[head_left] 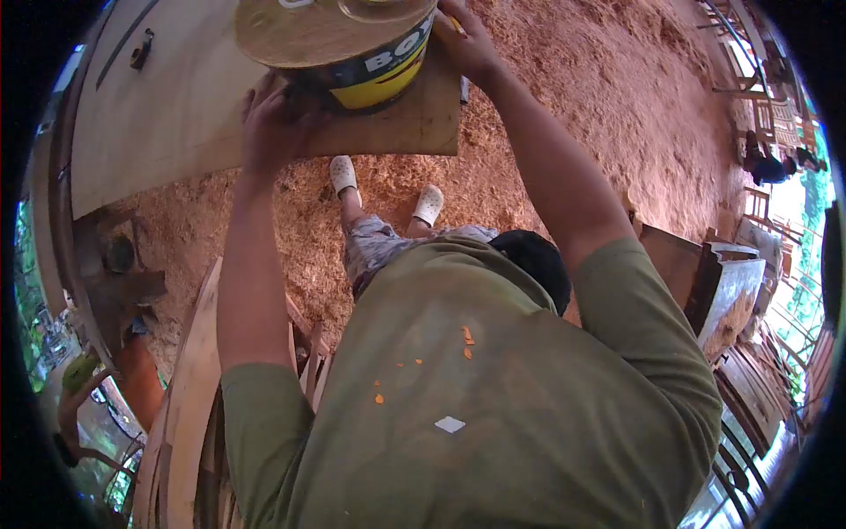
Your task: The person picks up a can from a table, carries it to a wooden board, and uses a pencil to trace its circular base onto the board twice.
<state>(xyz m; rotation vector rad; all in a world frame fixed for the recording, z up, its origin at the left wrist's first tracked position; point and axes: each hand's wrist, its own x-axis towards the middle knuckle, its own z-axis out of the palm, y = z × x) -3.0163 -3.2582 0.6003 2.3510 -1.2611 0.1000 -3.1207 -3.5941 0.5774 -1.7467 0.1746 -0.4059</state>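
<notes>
A round bucket (377, 81) stands on a sheet of plywood (176, 115) near its corner. It has a brown-stained lid and a black and yellow label with large white letters. My left hand (271, 119) is against the bucket's left side, its fingers partly lost in the shadow under the lid. On the other side, my right hand (469, 46) is closed beside the rim. A short thin yellow stick, like a pencil (458, 26), shows between its fingers; its far end is hidden.
A small dark roll (141, 49) lies on the plywood at the far left. Sawdust (599, 97) covers the floor. Long boards (189, 397) lean at my left; wooden panels (727, 295) stand at right. Another person (768, 166) is far off at the right edge.
</notes>
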